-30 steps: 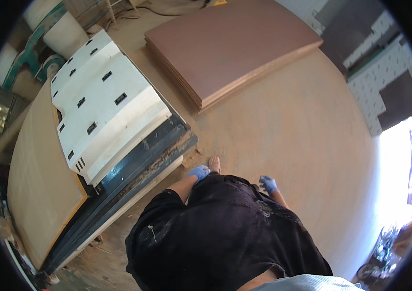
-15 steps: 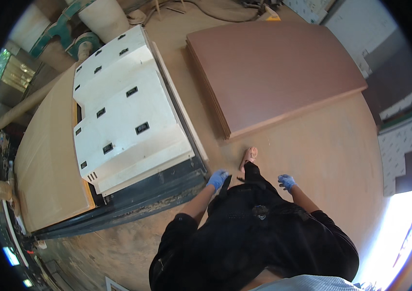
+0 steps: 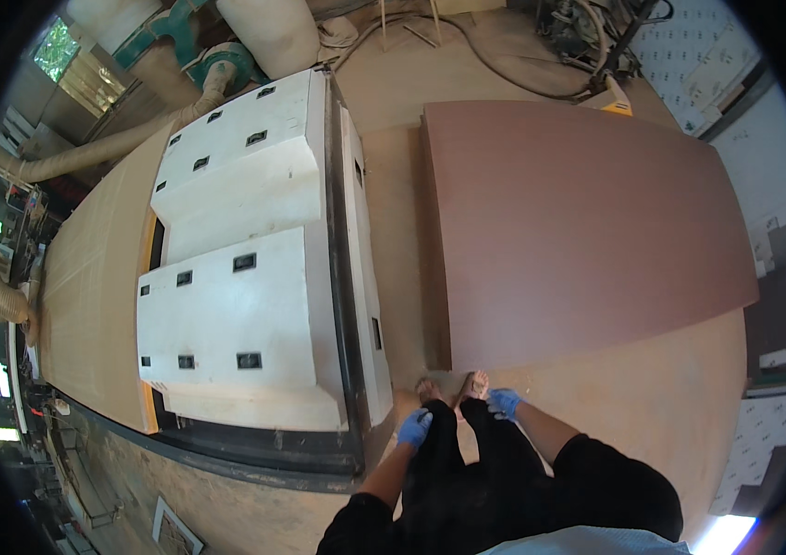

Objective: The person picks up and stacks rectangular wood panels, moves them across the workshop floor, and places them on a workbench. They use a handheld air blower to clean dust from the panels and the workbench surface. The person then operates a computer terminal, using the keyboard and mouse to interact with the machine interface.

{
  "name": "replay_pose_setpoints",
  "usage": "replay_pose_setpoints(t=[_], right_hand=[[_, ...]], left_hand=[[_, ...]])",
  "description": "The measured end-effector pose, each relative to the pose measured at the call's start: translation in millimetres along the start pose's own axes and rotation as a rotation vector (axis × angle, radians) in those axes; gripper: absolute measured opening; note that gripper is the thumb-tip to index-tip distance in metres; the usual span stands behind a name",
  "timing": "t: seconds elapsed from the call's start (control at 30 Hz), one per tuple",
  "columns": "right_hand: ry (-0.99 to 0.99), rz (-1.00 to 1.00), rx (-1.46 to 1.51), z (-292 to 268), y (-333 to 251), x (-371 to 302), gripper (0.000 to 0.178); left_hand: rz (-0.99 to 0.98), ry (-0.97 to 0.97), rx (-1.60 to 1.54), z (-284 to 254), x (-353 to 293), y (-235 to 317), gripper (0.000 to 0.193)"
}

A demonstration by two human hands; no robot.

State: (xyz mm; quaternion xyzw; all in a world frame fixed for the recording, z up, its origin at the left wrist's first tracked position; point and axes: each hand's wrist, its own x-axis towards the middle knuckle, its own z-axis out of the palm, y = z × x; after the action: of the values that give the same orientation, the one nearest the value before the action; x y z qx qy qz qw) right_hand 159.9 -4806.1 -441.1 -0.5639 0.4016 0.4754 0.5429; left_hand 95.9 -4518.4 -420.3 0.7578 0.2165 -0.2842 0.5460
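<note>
Both my hands wear blue gloves and hang low in front of my black trouser legs. My left hand [image 3: 416,427] is against the outer side of the left trouser leg [image 3: 437,450], its fingers too small to make out. Beside the right trouser leg [image 3: 495,433], my right hand [image 3: 505,403] has loosely extended fingers and nothing visible in them. Just ahead of my feet lies a stack of large reddish-brown sheets [image 3: 587,240]; the near left corner is closest to my hands.
On the left stands a long machine with a white stepped cover [image 3: 235,314], black recessed handles and a dark base [image 3: 254,453]. Beyond it is a tan board [image 3: 97,296]. A hose [image 3: 495,69] crosses the dusty floor at the back. Patterned sheets [image 3: 758,444] stand at the right.
My view has turned left, and I stand nearer the stack. My hands have come closer together, and both feet now show.
</note>
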Motion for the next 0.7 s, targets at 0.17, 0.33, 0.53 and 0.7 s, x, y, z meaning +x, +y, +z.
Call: replay_pose_setpoints(t=[0.17, 0.33, 0.53, 0.7], right_hand=[[-0.181, 0.134, 0.223, 14, 3, 108, 0.036], [0.028, 0.296, 0.445, 26, 20, 236, 0.036], [0.342, 0.18, 0.635, 31, 9, 287, 0.032], [0.229, 0.117, 0.548, 25, 8, 264, 0.033]], left_hand=[[-0.033, 0.103, 0.283, 34, 57, -9, 0.037], [0.019, -0.049, 0.332, 49, 148, -51, 0.039], [0.139, -0.11, 0.42, 52, 222, -94, 0.039], [-0.03, -0.176, 0.419, 60, 269, -48, 0.043]])
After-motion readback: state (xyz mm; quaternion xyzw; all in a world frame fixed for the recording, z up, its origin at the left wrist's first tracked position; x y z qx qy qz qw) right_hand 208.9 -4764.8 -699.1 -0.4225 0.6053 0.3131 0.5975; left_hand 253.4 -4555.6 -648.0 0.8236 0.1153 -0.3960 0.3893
